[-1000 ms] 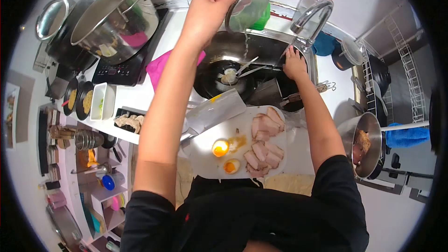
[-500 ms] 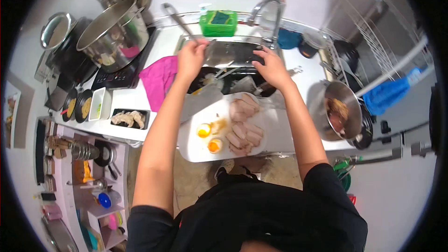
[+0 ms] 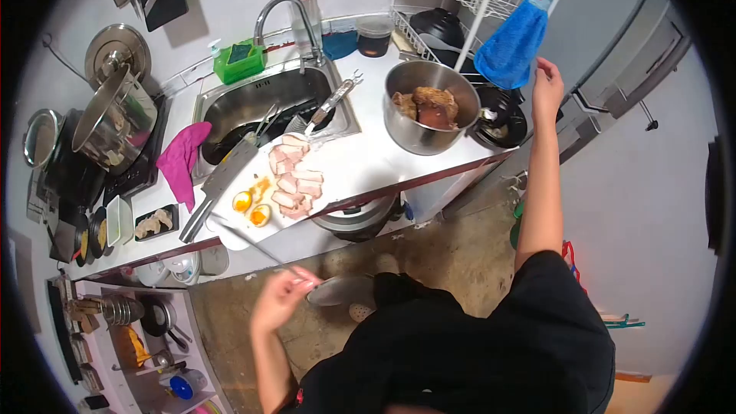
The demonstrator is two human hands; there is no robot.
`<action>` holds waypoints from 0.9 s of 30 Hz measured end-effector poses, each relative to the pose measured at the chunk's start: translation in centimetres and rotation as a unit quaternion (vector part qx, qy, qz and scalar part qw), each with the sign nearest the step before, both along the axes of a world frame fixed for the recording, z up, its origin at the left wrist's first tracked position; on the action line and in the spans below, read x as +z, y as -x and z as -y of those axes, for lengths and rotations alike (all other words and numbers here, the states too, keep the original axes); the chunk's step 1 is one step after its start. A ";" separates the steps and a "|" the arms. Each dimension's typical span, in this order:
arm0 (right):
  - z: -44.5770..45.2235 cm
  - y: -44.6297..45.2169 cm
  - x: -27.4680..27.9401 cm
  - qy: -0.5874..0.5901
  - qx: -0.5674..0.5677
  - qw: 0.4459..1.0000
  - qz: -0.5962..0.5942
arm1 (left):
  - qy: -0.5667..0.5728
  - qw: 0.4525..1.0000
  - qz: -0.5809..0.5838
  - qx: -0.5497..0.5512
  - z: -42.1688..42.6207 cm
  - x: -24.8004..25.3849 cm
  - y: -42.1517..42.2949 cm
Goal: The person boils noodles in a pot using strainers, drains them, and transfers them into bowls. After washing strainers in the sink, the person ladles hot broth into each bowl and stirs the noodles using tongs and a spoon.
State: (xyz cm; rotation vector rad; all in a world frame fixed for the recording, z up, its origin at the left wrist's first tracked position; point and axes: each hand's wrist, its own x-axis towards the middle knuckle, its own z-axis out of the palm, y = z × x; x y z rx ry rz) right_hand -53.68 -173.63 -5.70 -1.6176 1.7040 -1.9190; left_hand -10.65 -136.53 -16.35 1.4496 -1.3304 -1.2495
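My left hand (image 3: 282, 297) is closed on a long-handled strainer (image 3: 343, 290), held low in front of the counter. Its thin handle points up and left, and its round grey head lies by my clothing. My right hand (image 3: 547, 90) is raised beside a blue hand towel (image 3: 512, 44) hanging from the rack, fingers loosely curled and apart; whether they touch the cloth I cannot tell. On the white cutting board (image 3: 230, 241) lie sliced meat (image 3: 294, 182), a halved egg (image 3: 259, 215) with orange yolk, and a cleaver (image 3: 222, 182) across the left side.
Behind the board is a steel sink (image 3: 284, 88) with dark pans and utensils. A steel pot (image 3: 431, 138) with browned meat stands to the right. At left are a magenta cloth (image 3: 182, 155), a tall stockpot (image 3: 115, 126) and a black tray (image 3: 156, 223) of pale pieces.
The view has turned right. Both hands have left the sink: my left came down in front of the counter with the strainer, my right went across to the blue towel.
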 end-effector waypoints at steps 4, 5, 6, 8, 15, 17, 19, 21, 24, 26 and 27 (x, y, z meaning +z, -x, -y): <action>7.0 7.8 -1.6 0.015 -0.044 0.997 -0.059 | -0.091 0.939 0.331 0.009 -4.6 -11.1 4.6; 8.0 8.6 -1.5 0.014 -0.004 1.000 -0.007 | -0.088 0.974 0.202 0.058 -4.7 -11.1 5.9; 8.4 8.0 -0.6 0.013 0.039 0.998 0.044 | -0.093 0.978 0.183 0.048 -3.8 -9.4 7.3; 10.1 8.0 0.7 -0.054 0.136 0.983 0.114 | -0.095 0.984 0.144 0.034 0.5 -3.2 10.4; 7.6 9.7 3.4 -0.110 0.558 0.715 0.405 | 0.283 0.947 -0.051 0.142 18.8 9.8 26.3; 7.5 11.9 1.6 -0.160 0.696 0.564 0.415 | 0.360 0.909 -0.067 0.200 25.0 11.6 30.8; 4.3 10.4 1.3 -0.158 0.608 0.680 0.379 | 0.353 0.904 -0.088 0.223 30.6 12.6 35.0; 0.4 8.7 0.7 -0.121 0.429 0.869 0.213 | 0.432 0.864 -0.015 0.257 34.1 13.1 38.8; 3.6 9.0 -7.7 -0.003 0.417 0.902 0.110 | 0.405 0.883 -0.039 0.235 36.1 11.6 41.7; 1.1 7.5 -4.6 -0.005 0.484 0.860 0.161 | 0.428 0.870 -0.171 0.173 36.5 10.0 42.2; -0.1 6.8 -3.1 -0.009 0.515 0.836 0.187 | 0.430 0.870 -0.161 0.181 35.9 10.0 42.3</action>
